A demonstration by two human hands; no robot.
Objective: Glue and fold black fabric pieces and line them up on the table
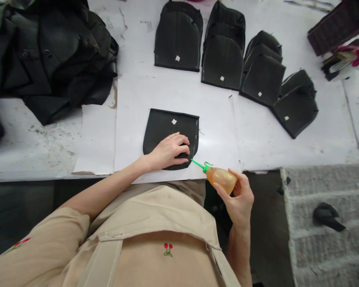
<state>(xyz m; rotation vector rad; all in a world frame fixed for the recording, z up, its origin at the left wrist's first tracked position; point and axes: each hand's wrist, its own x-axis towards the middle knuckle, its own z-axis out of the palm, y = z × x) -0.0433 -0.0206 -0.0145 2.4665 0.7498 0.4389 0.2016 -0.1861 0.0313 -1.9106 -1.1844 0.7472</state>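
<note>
A black leather-like panel (160, 129) with a curved lower edge and a small white tag (174, 121) lies on the white-covered table in front of me. My left hand (172, 149) rests on its lower right part, fingers apart and slightly bent, pressing on the panel. In my right hand (237, 195) is a squeeze bottle (221, 179) of amber liquid, tilted, with a green nozzle (200, 164). The nozzle tip is at the panel's lower right curved edge; whether it touches is too small to tell.
Similar black pieces (178, 38) lie in overlapping stacks in an arc across the back and right. A large heap of black material (48, 56) covers the left. A dark woven basket (338, 26) stands at the far right, above a grey padded surface (305, 255) holding a black scrap (327, 215).
</note>
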